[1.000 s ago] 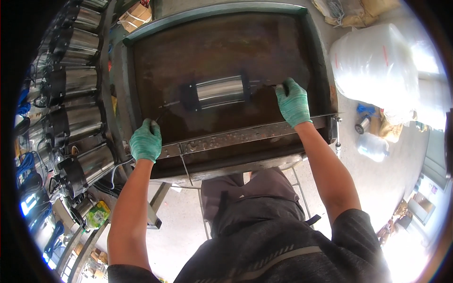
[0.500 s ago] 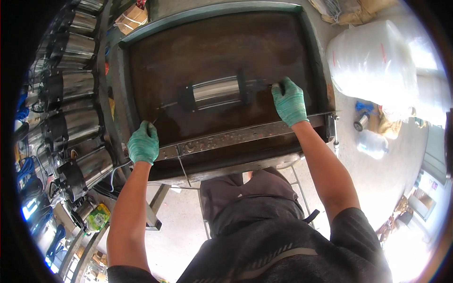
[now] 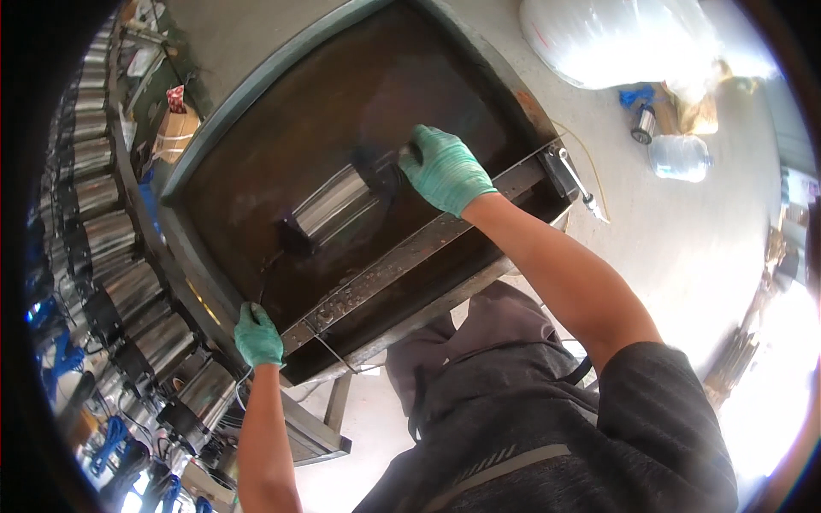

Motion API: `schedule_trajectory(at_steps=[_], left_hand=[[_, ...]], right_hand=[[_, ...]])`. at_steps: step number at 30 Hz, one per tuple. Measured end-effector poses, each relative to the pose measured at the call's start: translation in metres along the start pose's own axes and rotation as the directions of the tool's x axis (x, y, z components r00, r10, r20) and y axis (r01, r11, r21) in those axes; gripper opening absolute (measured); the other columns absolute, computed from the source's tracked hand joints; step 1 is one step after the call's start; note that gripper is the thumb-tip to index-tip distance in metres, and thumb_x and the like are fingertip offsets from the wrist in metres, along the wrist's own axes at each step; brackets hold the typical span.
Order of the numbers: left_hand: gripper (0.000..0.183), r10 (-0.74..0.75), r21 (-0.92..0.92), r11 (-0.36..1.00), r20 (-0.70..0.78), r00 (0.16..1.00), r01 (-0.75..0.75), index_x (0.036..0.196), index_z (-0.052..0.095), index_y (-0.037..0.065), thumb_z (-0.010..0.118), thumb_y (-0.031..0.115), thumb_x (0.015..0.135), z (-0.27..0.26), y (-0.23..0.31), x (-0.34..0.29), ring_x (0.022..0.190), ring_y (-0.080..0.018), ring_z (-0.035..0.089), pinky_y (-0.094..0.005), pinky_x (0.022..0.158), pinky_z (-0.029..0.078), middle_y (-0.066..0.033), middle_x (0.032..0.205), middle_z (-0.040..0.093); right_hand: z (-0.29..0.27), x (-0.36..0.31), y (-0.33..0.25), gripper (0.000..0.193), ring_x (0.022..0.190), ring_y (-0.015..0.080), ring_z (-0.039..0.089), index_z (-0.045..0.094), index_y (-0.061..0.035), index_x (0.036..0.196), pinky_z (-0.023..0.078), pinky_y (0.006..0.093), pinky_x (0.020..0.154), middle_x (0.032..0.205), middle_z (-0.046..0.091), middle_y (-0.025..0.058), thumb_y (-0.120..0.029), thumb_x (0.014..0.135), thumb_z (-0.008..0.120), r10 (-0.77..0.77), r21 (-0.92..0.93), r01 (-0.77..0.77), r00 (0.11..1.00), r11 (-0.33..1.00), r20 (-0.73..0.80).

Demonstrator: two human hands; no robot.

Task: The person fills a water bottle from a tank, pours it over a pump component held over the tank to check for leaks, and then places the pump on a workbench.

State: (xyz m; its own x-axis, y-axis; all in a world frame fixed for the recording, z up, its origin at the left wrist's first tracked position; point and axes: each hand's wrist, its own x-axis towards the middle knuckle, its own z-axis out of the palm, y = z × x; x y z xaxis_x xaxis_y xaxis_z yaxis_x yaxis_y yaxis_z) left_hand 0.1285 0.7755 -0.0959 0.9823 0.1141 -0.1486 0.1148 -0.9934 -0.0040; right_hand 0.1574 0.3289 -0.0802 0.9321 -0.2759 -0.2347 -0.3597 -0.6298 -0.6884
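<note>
The metal cylinder (image 3: 333, 205) lies inside the tub (image 3: 351, 94). The right hand (image 3: 446, 169) is over the tub, the left hand (image 3: 258, 335) at its near-left corner; both hands' fingers are curled, any grasp unclear.

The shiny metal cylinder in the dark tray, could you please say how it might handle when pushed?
The metal cylinder is probably stiff, given its straight edges. Its glossy surface suggests it could be slippery. Its rounded side might let it roll, though the dark end pieces may hinder that.
</note>
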Motion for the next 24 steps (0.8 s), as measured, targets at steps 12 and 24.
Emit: schedule_trajectory(at_steps=[12, 24], left_hand=[[0.043, 0.037, -0.065, 0.997, -0.015, 0.999, -0.038, 0.119, 0.067, 0.0, 0.047, 0.036, 0.104, 0.001, 0.0, 0.0, 0.09, -0.0478, 0.065, -0.0499, 0.079, 0.052, -0.0294, 0.099, 0.069], [0.049, -0.021, -0.119, 0.993, 0.071, 0.997, 0.029, 0.123, 0.065, -0.004, 0.046, 0.037, 0.105, -0.007, 0.013, 0.0, 0.1, -0.0473, 0.064, -0.0476, 0.088, 0.051, -0.0302, 0.109, 0.068]], right_hand=[[0.0, -0.003, 0.005, 0.025, 0.094, 0.0442, 0.063, 0.06, 0.0004, 0.099, 0.052, 0.0498, 0.084, 0.099, 0.066, 0.0242, -0.024, 0.096, 0.059, -0.013, 0.045, 0.013, 1.0, 0.999, -0.01], [-0.004, -0.001, 0.006, 0.026, 0.099, 0.043, 0.064, 0.061, -0.0004, 0.101, 0.051, 0.0493, 0.089, 0.104, 0.067, 0.0237, -0.026, 0.096, 0.056, -0.004, 0.043, 0.004, 1.0, 0.999, 0.01]])
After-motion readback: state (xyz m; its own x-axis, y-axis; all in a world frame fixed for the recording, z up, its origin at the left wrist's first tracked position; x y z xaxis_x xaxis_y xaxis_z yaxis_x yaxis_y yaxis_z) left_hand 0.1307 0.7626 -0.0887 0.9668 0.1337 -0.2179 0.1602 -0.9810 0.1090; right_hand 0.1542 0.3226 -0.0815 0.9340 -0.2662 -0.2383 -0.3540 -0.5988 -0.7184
